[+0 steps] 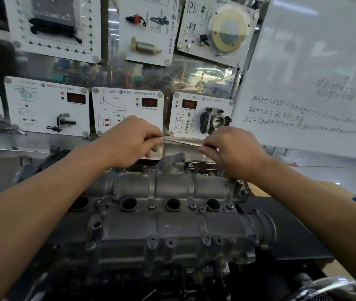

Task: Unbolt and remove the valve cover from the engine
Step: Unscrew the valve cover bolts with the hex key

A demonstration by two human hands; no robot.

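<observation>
- Left hand (129,142): bare; the back of the hand faces the camera, with knuckle ridges and fine skin creases showing; one short, plain nail visible at the thumb side.
- Right hand (233,153): bare; the back of the hand and the knuckle line are in view, the fingertips mostly hidden.
- Left forearm (42,203): uncovered along all its visible length, from wrist to picture edge; smooth surface, looks broader close to the lens.
- Right forearm (314,203): uncovered likewise, wrist to picture edge; smooth.
- Upper arms, torso, clothing: out of view.
</observation>
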